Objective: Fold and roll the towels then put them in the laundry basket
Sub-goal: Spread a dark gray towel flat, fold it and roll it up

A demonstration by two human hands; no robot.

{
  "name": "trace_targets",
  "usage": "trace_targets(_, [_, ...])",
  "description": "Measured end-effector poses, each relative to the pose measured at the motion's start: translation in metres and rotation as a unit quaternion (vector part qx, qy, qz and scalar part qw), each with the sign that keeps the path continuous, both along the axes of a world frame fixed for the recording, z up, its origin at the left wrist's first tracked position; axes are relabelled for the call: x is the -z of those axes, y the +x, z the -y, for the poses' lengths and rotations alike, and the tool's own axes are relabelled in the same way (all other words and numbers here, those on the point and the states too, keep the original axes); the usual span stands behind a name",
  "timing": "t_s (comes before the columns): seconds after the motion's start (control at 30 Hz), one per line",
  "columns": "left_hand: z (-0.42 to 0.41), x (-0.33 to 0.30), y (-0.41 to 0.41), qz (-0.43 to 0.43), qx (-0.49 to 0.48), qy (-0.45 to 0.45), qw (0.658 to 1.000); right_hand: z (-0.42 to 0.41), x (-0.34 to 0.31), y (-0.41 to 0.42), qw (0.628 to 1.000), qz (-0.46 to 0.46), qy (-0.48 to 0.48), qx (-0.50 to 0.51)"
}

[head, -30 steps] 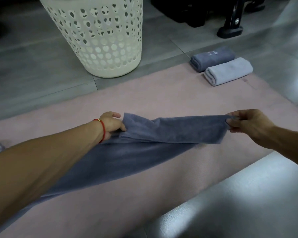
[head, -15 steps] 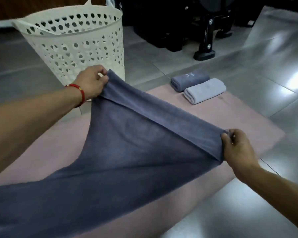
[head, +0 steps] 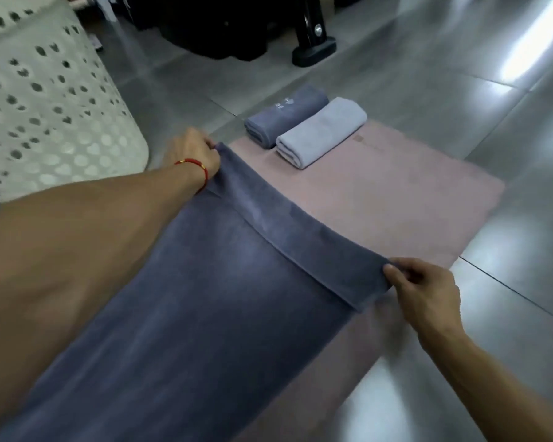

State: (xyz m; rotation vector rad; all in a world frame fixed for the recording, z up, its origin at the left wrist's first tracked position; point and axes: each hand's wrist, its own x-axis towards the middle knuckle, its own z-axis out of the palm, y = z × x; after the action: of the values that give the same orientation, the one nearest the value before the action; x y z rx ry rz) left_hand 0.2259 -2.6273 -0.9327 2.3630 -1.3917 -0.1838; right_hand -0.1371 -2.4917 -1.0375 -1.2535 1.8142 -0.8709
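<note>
A long blue-grey towel (head: 186,314) of soft, short-piled cloth is stretched between the two hands, with its far end turned over into a narrow flat band. One corner of this band is pinched by the left hand (head: 193,153), whose fingers are curled round the edge, and the other corner is pinched by the right hand (head: 423,296) between thumb and fingers. The rest of the towel is spread towards the person, under the left forearm, and it is laid on a pink mat (head: 396,199) with a fine, fuzzy surface. A thin red cord (head: 193,165) is worn on the left wrist. Beyond the hands, between them and a little to the right, two rolled towels are seen, touching side by side: a dark roll (head: 284,114), blue-grey with small white marks on it, and a pale roll (head: 321,130), light grey. The pale roll is laid on the mat's far end; the dark roll is partly on the floor (head: 460,90), which is made of smooth grey tiles with a shine. To the left of the left hand one basket (head: 45,106) is standing, of white plastic, with many small holes in its rounded wall. Three towels are counted in all.
</note>
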Motion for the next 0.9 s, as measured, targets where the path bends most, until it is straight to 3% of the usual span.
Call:
trace_targets(0.17, [0.075, 0.060, 0.006, -0.084, -0.029, -0.004, 0.996, 0.036, 0.028, -0.027, 0.997, -0.054, 0.043, 0.047])
trace_targets(0.3, [0.088, 0.070, -0.027, -0.067, 0.014, 0.002, 0.998, 0.073, 0.028, -0.039, 0.995, -0.072, 0.031, 0.068])
trace_targets(0.4, [0.091, 0.096, -0.036, -0.085, 0.048, 0.104, 0.990, 0.089, 0.031, -0.037, 0.992, -0.120, 0.028, 0.037])
trace_targets(0.5, [0.081, 0.120, -0.033, -0.106, 0.106, 0.235, 0.960, 0.086, 0.035, -0.024, 0.981, -0.194, 0.009, 0.019])
trace_targets(0.57, [0.074, 0.128, -0.028, -0.071, 0.157, 0.234, 0.957, 0.075, 0.037, -0.010, 0.947, -0.315, -0.053, -0.027])
trace_targets(0.63, [0.061, 0.127, -0.026, -0.035, 0.202, 0.208, 0.956, 0.059, 0.040, 0.008, 0.897, -0.406, -0.107, -0.140])
trace_targets(0.73, [0.021, 0.117, -0.020, 0.010, 0.272, 0.170, 0.947, 0.041, 0.059, 0.021, 0.848, -0.431, -0.065, -0.301])
trace_targets(0.8, [-0.027, 0.114, -0.001, 0.025, 0.313, 0.171, 0.934, 0.037, 0.061, 0.019, 0.830, -0.443, -0.016, -0.338])
trace_targets(0.9, [-0.127, 0.113, 0.045, 0.056, 0.352, 0.185, 0.916, 0.027, 0.044, 0.029, 0.784, -0.489, -0.033, -0.382])
